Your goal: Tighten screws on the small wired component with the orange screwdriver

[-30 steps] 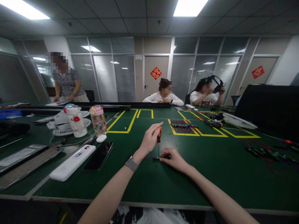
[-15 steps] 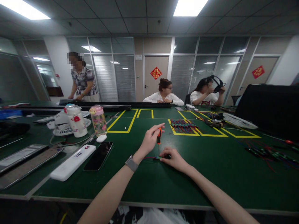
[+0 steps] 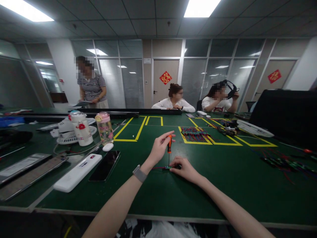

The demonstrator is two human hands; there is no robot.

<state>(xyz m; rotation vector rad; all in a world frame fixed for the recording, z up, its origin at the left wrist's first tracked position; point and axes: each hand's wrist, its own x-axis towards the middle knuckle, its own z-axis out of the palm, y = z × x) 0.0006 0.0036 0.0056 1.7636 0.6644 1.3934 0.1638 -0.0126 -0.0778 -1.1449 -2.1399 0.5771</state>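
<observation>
We count: one screwdriver [image 3: 169, 144]; one wired connector [image 3: 168, 167]; two bottles, a white bottle [image 3: 80, 131] and a pink-capped bottle [image 3: 105, 129]; one dark phone [image 3: 104, 166]; one standing person [image 3: 92, 90]; two seated persons [image 3: 173, 105] [image 3: 215, 105]; one green desk [image 3: 173, 198].

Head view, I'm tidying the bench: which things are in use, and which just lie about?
In use: screwdriver in left hand; small wired part held by right hand.
Lying about: black phone, white case, pink-lidded bottle, white bottle, wire bundle.

Door sign [image 3: 165, 77]: red diamond far beyond the gripped screwdriver [image 3: 169, 144]; gold characters too blurred to read.
Right-hand door sign [image 3: 274, 76]: likewise unreadable.
</observation>
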